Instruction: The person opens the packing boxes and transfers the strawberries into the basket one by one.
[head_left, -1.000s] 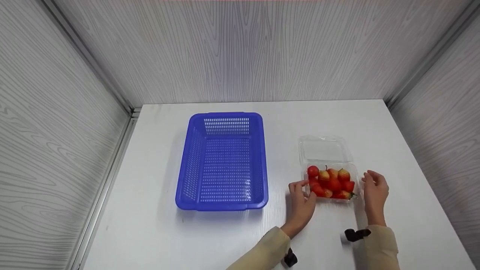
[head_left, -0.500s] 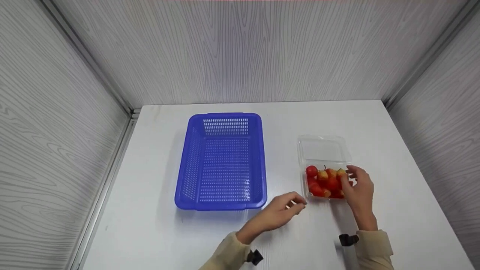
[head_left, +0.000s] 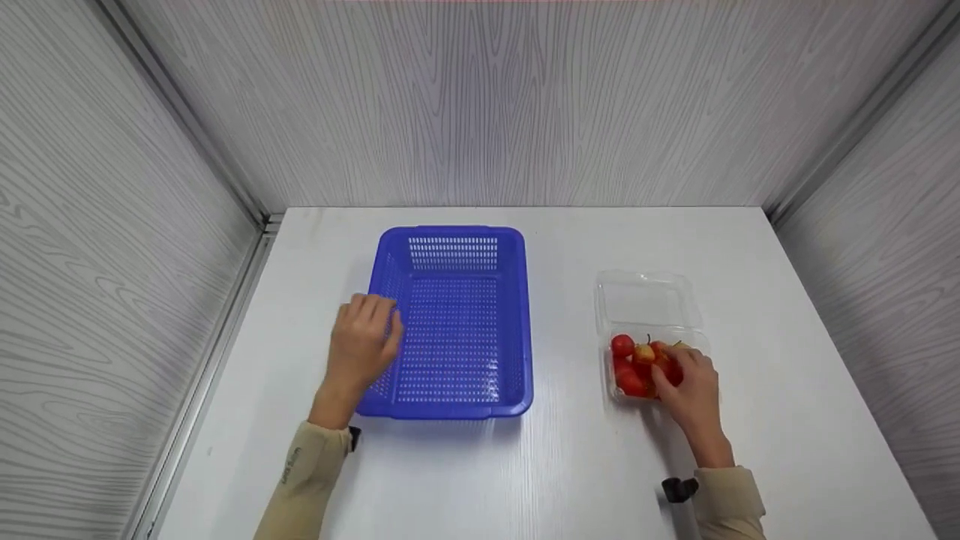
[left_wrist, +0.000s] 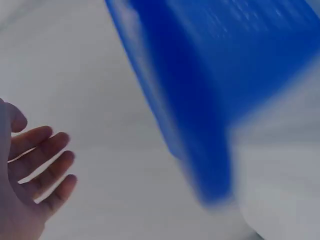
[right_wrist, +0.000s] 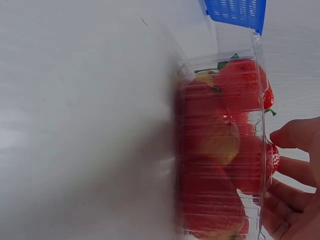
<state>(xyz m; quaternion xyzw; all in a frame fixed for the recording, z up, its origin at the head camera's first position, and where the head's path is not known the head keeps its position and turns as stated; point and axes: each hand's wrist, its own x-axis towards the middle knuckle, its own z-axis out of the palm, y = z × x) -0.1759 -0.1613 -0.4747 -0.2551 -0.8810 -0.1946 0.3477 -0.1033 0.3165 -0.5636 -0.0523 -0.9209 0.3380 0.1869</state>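
Observation:
My left hand (head_left: 361, 343) is over the left rim of a blue plastic basket (head_left: 448, 412), whose perforated floor is bare. In the left wrist view its fingers are loosely bent and apart, with nothing between them. On the right stands a clear plastic clamshell box (head_left: 613, 391) full of small red and yellow fruits (head_left: 634, 381). My right hand (head_left: 691, 388) reaches over its right half, thumb and fingers spread at the fruits. The right wrist view has the fingertips right at a red strawberry-like fruit (right_wrist: 274, 159) on top; the palm side hides some fruits.
The box's clear lid (head_left: 646, 301) lies folded back behind it. Both stand on a white table (head_left: 570, 465), basket left and box right. Grey wood-grain panels (head_left: 487, 105) enclose the back and both sides. Each sleeve cuff has a small black camera (head_left: 679, 490).
My left hand has left the box's left side and swung across to the basket's left rim. My right hand has moved from beside the box in over the fruits.

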